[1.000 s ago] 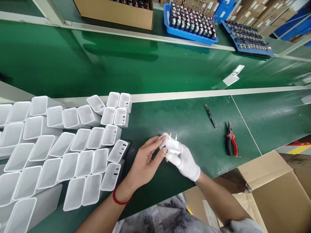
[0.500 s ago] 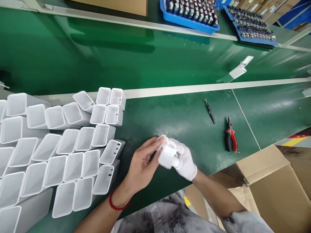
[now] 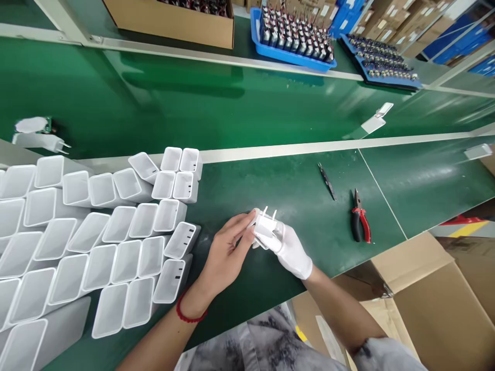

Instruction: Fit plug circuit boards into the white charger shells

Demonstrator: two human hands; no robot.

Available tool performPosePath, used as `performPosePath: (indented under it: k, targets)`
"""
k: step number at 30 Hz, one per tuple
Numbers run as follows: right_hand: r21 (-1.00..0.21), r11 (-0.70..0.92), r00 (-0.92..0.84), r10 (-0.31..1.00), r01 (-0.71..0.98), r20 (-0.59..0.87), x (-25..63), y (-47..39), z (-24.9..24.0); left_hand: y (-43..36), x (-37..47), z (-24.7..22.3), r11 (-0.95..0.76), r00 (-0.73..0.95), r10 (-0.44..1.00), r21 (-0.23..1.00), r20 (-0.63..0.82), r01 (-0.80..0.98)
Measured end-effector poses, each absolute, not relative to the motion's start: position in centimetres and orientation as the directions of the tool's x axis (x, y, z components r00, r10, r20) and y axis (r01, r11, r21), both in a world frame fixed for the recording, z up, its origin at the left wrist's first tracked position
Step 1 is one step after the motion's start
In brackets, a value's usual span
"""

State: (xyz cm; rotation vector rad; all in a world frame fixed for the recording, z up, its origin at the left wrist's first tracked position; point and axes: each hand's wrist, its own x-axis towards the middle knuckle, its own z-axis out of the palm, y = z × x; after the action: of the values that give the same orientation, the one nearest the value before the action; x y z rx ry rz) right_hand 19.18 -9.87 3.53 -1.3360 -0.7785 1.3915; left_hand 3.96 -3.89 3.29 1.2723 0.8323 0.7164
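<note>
Both hands meet over the green bench around a small white plug housing (image 3: 265, 225), whose two prongs point up and away from me. My left hand (image 3: 228, 252), bare with a red bracelet at the wrist, pinches its left side between thumb and fingers. Wearing a white glove, my right hand (image 3: 292, 252) grips the housing from the right. The fingers partly cover the piece, so its underside is hidden. Left of my hands stand many open white plastic cases (image 3: 127, 260) in rows, some with small dark slots inside.
Tweezers (image 3: 327, 182) and red-black pliers (image 3: 360, 216) lie to the right on the bench (image 3: 286, 175). An open cardboard box (image 3: 436, 309) sits below the right edge. On the shelf above are a blue tray of parts (image 3: 294, 56), another blue tray (image 3: 381, 64) and a carton (image 3: 170, 23).
The white plug housing has been turned in my hands, so its two prongs now show at the top. My view has tilted up slightly, showing more of the shelf.
</note>
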Motion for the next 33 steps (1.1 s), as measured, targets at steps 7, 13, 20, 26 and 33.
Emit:
performPosePath:
  k: [7, 13, 20, 26, 33]
  targets:
    - [-0.949, -0.186, 0.221, 0.944, -0.255, -0.244, 18.7, -10.5, 2.4, -4.3, 3.9, 3.3, -0.008, 0.533, 0.845, 0.996, -0.040, 0.087]
    - [-0.944, -0.228, 0.107, 0.960, -0.240, -0.259, 19.6, -10.2, 3.2, -4.0, 4.1, 3.8, 0.027, 0.495, 0.866, 0.995, -0.073, 0.100]
    - [-0.940, -0.089, 0.118, 0.992, 0.328, -0.053, 21.3, -11.2, 4.8, -3.8, 4.3, 4.4, 0.169, 0.422, 0.881, 0.976, -0.212, 0.138]
    - [-0.984, -0.138, 0.298, 0.940, -0.116, -0.167, 20.6, -10.5, 4.4, -4.4, 4.0, 4.6, 0.111, 0.470, 0.877, 0.994, -0.103, 0.011]
    - [-0.743, -0.222, 0.246, 0.852, -0.631, -0.463, 22.0, -8.9, 5.2, -5.0, 3.6, 3.9, 0.026, 0.498, 0.867, 0.995, 0.024, -0.092]
